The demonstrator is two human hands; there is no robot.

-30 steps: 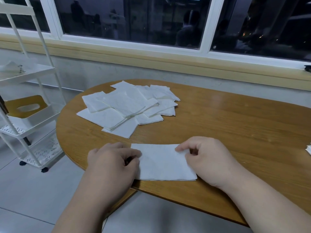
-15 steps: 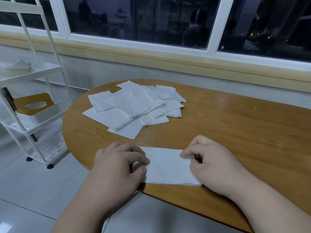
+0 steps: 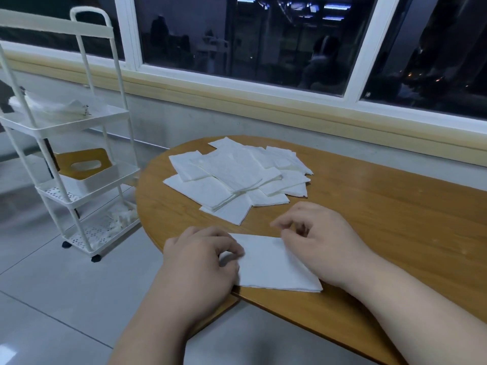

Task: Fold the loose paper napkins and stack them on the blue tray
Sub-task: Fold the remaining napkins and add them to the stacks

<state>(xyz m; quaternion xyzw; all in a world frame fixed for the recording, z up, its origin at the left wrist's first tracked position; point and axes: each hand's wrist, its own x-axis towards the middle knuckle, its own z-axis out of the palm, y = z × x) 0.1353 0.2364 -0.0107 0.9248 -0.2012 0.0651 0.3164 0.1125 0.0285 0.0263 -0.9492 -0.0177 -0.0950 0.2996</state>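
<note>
While one napkin (image 3: 274, 267) lies at the desk's (image 3: 369, 206) near edge, left hand (image 3: 200, 262) pinching it, right hand (image 3: 316, 238) loosely curled and empty, the pile (image 3: 237, 177) seems left to fold; no blue tray is visible.

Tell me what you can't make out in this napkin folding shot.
Blue tray: not in the head view, beyond its edges.
Right hand: fingertips motion-blurred, so its grip is unclear.
Napkin: left edge hidden under the left hand.
Pile: overlapping sheets hide the count.
</note>
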